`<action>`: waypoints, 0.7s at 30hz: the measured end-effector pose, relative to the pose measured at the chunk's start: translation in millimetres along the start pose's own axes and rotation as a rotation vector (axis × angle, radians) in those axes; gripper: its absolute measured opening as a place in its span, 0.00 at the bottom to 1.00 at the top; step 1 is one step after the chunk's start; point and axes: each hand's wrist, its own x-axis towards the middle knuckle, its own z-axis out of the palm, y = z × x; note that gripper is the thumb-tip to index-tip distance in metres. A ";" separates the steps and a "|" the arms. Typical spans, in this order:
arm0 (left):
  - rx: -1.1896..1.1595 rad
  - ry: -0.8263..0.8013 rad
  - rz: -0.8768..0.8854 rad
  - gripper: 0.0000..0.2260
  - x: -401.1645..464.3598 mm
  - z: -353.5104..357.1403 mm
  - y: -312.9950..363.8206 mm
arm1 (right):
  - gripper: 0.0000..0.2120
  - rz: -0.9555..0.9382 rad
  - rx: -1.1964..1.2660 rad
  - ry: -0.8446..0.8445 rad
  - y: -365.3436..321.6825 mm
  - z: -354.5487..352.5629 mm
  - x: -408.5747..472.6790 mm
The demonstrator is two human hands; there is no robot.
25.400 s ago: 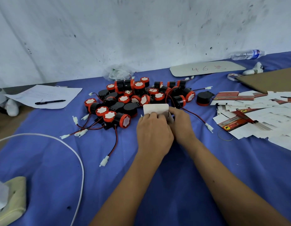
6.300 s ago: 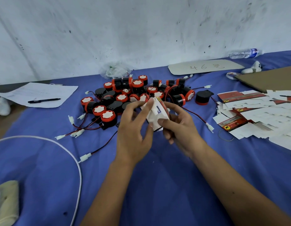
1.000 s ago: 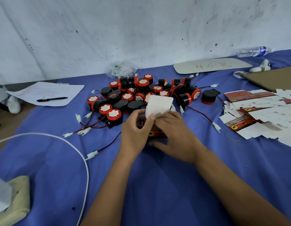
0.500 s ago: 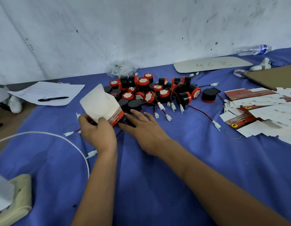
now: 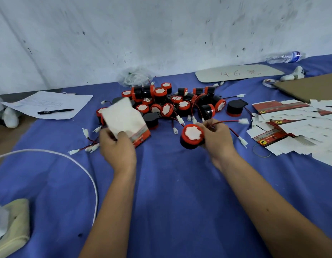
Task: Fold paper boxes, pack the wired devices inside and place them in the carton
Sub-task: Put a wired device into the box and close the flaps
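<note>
Even, diffuse light, moderately bright, slight blue cast. Only soft shadows, under the forearms on the blue cloth [image 5: 180, 192]. No glare. Motion blur on the white paper box [image 5: 122, 118]; white patches there look overexposed. Wide-angle lens bows the edges; overall soft, compression smear.

Rear wall [image 5: 124, 34]: white, scuffed (dark marks throughout). Work surface: blue cloth [image 5: 170, 192], brown floor [image 5: 5, 138] at left.

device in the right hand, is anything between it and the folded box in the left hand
Nothing visible. The right hand grips the wired device, the left hand holds the paper box, and only bare blue cloth lies between them. The device's own red wire trails off to the right.
</note>
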 end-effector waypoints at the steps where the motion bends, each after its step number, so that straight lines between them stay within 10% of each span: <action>1: 0.045 -0.100 -0.026 0.06 -4.4 4.0 -3.1 | 0.10 0.047 0.101 -0.027 -0.3 -1.3 -3.2; 9: 0.183 -0.586 0.274 0.16 -64.1 30.0 -1.5 | 0.06 -0.550 -0.040 0.129 -16.3 17.2 -40.2; 21: -0.043 -0.710 -0.079 0.09 -50.2 28.3 -0.9 | 0.11 -0.428 -0.363 0.219 -15.1 10.5 -29.0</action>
